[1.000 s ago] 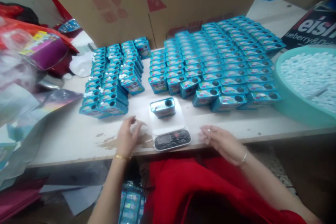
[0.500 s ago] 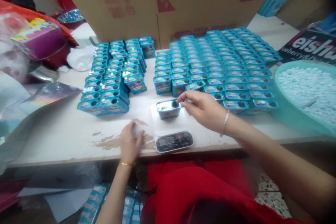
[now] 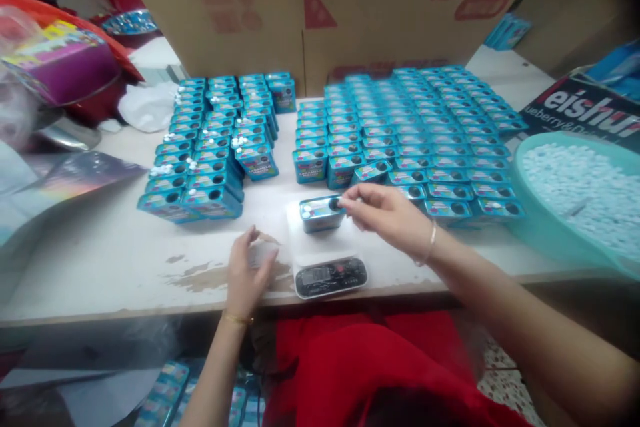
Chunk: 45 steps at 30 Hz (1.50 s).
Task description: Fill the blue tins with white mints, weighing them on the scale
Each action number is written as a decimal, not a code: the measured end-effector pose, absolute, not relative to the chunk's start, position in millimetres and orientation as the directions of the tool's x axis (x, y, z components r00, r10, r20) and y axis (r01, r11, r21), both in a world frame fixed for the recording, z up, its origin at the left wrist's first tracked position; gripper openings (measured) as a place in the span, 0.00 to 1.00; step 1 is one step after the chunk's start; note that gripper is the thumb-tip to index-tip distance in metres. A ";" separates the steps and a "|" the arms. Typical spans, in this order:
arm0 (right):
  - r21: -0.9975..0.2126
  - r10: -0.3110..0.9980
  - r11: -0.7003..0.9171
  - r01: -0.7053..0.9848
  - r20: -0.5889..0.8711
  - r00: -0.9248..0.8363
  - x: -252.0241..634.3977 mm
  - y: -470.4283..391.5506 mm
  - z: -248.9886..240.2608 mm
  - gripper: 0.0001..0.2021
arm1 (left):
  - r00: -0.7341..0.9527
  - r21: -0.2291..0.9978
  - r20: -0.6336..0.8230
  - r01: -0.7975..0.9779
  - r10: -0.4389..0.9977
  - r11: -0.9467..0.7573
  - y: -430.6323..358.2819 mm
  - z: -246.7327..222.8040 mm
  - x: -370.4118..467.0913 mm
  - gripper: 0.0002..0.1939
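A blue tin stands on the white plate of a digital kitchen scale, with a few white mints on the left of its lid and a dark round opening at the right. My right hand is closed in a pinch at that opening, and a small white mint shows at the fingertips. Whether more mints lie inside the curled fingers is hidden. To the left of the scale, my left hand rests at the table with thumb and fingers apart, holding nothing.
Rows of open blue tins fill the table's right side. More tins, several topped with mints, stand at left. A turquoise basin of mints sits at right. Behind stands a large cardboard box; foil-like sheets lie at left.
My right fingertips have come closer to the tin's opening, and a mint now shows at their tips. My left hand stays open beside the scale. The view has shifted slightly.
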State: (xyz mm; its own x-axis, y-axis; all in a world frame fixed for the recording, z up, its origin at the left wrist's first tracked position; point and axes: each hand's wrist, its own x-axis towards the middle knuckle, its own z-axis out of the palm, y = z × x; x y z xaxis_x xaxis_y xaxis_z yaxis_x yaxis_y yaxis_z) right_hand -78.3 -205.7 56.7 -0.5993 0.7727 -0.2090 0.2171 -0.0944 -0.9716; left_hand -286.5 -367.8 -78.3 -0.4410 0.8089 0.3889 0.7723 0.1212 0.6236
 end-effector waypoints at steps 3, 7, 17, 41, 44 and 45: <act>-0.851 0.708 -0.524 0.025 -0.452 -0.542 -70.7 -226.4 34.9 0.12 | -0.368 0.678 0.405 0.735 0.837 -0.005 -345.8 -59.0 -275.5 0.35; -0.480 0.466 -0.865 -0.148 -0.659 -0.591 -75.4 -248.0 1.0 0.09 | -0.199 0.678 0.376 0.725 0.905 -0.123 -309.6 -43.0 -265.9 0.43; -0.337 0.466 -0.885 -0.321 -0.642 -0.609 -86.5 -241.3 -6.0 0.12 | -0.068 0.665 0.297 0.731 0.953 -0.155 -284.6 -35.0 -270.8 0.35; -0.187 0.486 -0.847 -0.498 -0.653 -0.581 -91.7 -244.9 -4.0 0.11 | 0.300 -0.029 0.644 0.928 0.703 -0.370 -307.9 -20.1 -266.6 0.22; -0.212 0.489 -0.852 -0.479 -0.649 -0.583 -89.9 -242.5 -3.8 0.12 | 0.290 0.007 0.614 0.928 0.734 -0.372 -305.1 -26.7 -267.4 0.21; -0.218 0.487 -0.855 -0.471 -0.650 -0.584 -89.2 -241.9 -3.7 0.12 | 0.283 0.028 0.620 0.924 0.732 -0.381 -304.1 -28.4 -266.9 0.22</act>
State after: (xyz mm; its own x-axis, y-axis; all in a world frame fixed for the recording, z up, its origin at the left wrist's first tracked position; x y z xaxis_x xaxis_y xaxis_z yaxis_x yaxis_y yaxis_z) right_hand -89.2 -241.9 -3.7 -0.5837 0.4872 -0.6496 -0.4713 -0.8547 -0.2176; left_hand -266.9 -304.1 -28.4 0.2828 0.7316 0.6203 0.9243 -0.3808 0.0277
